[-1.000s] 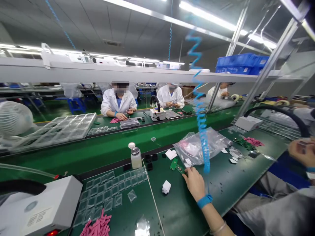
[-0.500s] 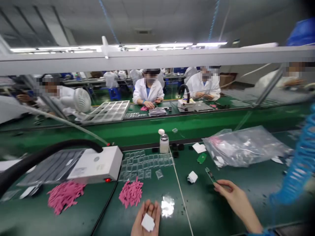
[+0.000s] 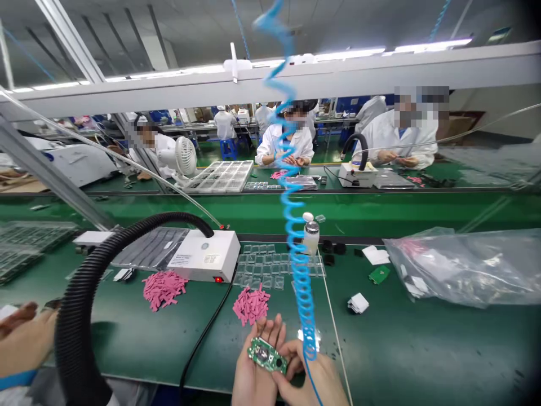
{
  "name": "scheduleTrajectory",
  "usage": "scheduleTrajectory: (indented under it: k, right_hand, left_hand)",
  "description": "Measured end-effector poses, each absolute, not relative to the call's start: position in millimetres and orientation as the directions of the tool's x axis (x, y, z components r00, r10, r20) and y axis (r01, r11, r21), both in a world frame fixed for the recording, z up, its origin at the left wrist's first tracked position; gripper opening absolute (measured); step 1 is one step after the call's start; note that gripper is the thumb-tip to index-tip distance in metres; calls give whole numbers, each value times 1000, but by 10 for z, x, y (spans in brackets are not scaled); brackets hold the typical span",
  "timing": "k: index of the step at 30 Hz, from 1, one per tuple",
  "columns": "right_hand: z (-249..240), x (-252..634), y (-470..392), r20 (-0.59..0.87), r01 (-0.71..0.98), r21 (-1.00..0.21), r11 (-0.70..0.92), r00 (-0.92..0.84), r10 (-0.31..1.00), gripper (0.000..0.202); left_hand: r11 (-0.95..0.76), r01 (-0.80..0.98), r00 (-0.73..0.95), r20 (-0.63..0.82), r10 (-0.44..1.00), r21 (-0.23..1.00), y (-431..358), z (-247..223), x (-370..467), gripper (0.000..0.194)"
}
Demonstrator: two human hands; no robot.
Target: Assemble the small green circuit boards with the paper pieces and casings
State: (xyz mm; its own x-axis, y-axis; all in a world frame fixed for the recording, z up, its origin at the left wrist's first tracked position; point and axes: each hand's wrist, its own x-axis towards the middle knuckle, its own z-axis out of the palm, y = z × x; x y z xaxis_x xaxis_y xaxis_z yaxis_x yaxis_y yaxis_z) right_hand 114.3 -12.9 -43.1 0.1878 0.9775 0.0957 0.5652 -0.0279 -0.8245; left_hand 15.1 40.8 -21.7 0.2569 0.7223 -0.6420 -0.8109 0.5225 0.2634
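Note:
A green circuit board (image 3: 267, 355) lies across the palm of my left hand (image 3: 256, 375), whose fingers are slightly curled upward beneath it. My right hand (image 3: 315, 375) pinches the board's right end between thumb and fingers. Just beyond my hands is a pile of pink strips (image 3: 251, 304), with rows of small clear plastic pieces (image 3: 260, 268) behind it. A small stack of white squares (image 3: 358, 303) rests to the right. Farther back are a green piece (image 3: 379, 274) and a white-capped bottle (image 3: 311, 237). The white piece formerly in my left palm is not visible.
A blue coiled hose (image 3: 302, 282) hangs before my right hand. A black hose (image 3: 80, 304) arches from a white box (image 3: 207, 254) at left. Another person's hand (image 3: 27, 338) is at far left. A plastic bag (image 3: 469, 265) lies right; people sit opposite.
My right hand has moved left with the circuit board and brought it onto my left palm. The view has turned, the coiled hose now crosses the middle, and another person's hand shows at left.

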Motion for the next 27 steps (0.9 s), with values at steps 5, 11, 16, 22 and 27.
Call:
scheduleTrajectory:
  k: [5,11,16,22,27]
  right_hand:
    - [-556,1162,-171,119,579,-815,-24,209,971,13]
    - [-561,1189,-203,46,588,-805,-82,199,979,18]
    - [-487,1229,-195,-28,586,-802,-112,150,988,17]
    - [-410,1272,-195,-58,564,-815,-133,149,987,14]
    - [-416,1283,-192,-25,570,-815,-110,155,988,14]
  left_hand:
    - [500,-827,242,-641,728,256,388,-224,167,28]
    - [501,-821,220,-657,721,275,386,-211,190,27]
    - [483,-835,223,-640,735,264,365,-141,205,31]
    - [488,-818,201,-643,739,304,334,-108,228,24]
    - [498,-795,165,-666,728,348,324,-108,249,17]
